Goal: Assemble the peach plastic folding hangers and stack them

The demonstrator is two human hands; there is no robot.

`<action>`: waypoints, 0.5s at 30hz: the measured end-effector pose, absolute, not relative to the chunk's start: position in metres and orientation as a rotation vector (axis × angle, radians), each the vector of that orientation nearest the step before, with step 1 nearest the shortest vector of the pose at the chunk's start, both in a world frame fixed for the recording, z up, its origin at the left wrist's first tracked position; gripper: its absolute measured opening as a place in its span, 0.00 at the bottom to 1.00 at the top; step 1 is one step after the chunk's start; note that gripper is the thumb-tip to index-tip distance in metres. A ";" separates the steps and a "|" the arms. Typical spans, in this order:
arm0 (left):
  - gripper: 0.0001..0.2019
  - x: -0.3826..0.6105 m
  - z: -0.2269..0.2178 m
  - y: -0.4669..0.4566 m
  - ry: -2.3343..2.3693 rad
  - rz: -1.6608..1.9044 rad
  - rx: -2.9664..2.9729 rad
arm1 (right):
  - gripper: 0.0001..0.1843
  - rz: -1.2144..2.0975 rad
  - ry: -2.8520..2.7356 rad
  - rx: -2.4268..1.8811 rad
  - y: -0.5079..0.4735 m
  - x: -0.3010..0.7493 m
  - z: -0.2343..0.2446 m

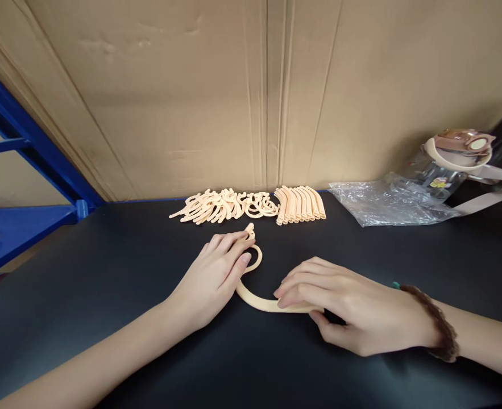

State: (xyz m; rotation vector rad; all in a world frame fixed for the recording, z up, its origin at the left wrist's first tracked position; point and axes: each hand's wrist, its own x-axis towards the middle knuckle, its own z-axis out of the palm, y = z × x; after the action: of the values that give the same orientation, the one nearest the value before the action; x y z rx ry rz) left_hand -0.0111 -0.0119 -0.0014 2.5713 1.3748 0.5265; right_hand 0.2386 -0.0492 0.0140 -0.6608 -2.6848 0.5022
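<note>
Black tabletop [182,369], curved beige piece [259,303] — crosswise, wider end rightward, hands [214,275] [353,309] — fingers holding it

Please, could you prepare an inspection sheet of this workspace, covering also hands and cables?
Surface: black table.
Parts: curved tube and ring piece at the hands; whether joined cannot be told; behind, a loose pile of curved pieces, rings, and a tidy row of tubes.
Clutter: clear plastic bag and strapped bottle, right.
Hands: left hand touches ring piece, right hand touches curved tube.
Cables: nothing seen.
Surroundings: cardboard behind, blue metal frame at left.
</note>
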 end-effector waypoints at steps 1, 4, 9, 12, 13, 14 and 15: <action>0.22 -0.011 0.000 -0.013 1.337 0.536 2.547 | 0.23 0.489 -2.680 -0.672 -0.048 0.239 0.013; 0.20 -0.009 0.003 -0.017 1.229 0.586 2.437 | 0.22 0.440 -2.652 -0.721 -0.041 0.242 0.008; 0.18 -0.005 0.007 -0.020 1.159 0.729 2.108 | 0.16 0.349 -2.583 -0.837 -0.031 0.247 0.002; 0.18 -0.001 0.013 -0.022 1.102 0.727 2.021 | 0.19 0.336 -2.587 -0.866 -0.027 0.250 0.003; 0.17 0.000 0.016 -0.025 1.097 0.714 2.043 | 0.22 0.338 -2.596 -0.875 -0.027 0.251 0.003; 0.17 0.001 0.019 -0.029 1.111 0.715 2.088 | 0.25 0.341 -2.609 -0.884 -0.026 0.252 0.003; 0.16 0.001 0.022 -0.035 1.137 0.724 2.143 | 0.27 0.342 -2.622 -0.894 -0.026 0.253 0.003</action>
State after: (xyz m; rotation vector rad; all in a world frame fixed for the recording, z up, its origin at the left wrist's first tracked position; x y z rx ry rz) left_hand 0.0012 -0.0352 0.0219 2.1428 1.1375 0.7237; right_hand 0.2528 -0.0257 0.0028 -0.8944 -2.6216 0.3418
